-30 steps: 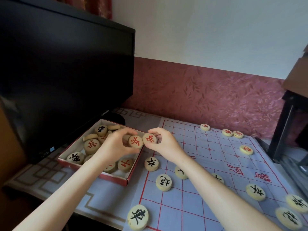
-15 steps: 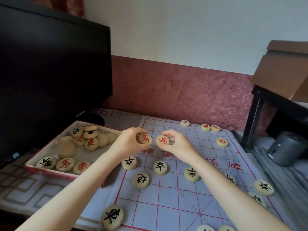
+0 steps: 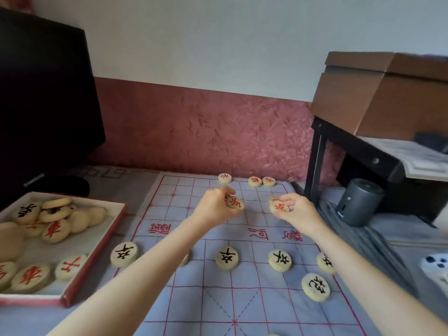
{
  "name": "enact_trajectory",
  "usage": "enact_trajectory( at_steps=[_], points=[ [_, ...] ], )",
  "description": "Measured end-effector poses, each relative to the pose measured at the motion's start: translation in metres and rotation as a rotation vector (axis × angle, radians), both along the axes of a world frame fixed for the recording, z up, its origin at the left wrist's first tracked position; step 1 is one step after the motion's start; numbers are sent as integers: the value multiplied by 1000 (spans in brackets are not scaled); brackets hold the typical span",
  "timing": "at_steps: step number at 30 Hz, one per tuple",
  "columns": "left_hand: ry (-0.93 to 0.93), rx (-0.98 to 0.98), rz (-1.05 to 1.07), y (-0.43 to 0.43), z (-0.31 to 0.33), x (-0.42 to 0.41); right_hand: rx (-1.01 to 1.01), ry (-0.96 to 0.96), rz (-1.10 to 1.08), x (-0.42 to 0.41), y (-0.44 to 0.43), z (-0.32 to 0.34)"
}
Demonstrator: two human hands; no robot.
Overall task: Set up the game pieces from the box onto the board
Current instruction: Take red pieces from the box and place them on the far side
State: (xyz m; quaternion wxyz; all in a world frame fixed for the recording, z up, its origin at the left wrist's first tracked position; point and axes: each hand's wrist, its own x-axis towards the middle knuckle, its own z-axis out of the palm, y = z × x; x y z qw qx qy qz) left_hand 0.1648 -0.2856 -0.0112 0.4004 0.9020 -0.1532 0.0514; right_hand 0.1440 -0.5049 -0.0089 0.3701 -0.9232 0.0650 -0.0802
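A cloth board [image 3: 244, 297] with a red grid lies in front of me. My left hand [image 3: 214, 207] grips a red-marked round piece [image 3: 234, 202] above the board's far half. My right hand [image 3: 297, 209] holds another red-marked piece [image 3: 278, 206] a little to the right, over the same row. Three red pieces [image 3: 255, 181] sit on the far edge line. Several black-marked pieces [image 3: 227, 257] stand in a row on the near half. The box [image 3: 97, 248] at the left holds several loose pieces [image 3: 55, 230].
A black monitor [image 3: 43, 105] stands behind the box at the left. A dark side table [image 3: 358, 144] with a cardboard box [image 3: 388, 93] is at the right, a grey cylinder [image 3: 358, 202] beneath it. The wall runs right behind the board's far edge.
Both hands have carried their red pieces from the box rightward over the board's far half and moved apart from each other. The view has swung right.
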Motion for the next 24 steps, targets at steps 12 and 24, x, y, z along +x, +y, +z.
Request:
enact_trajectory(
  at_steps=[12,24],
  points=[
    [101,21,-18,-75,-24,43,-227,53,-150,25,-70,-25],
    [61,57,-11,-90,-46,53,-234,-4,-101,27,-73,-37]
  ],
)
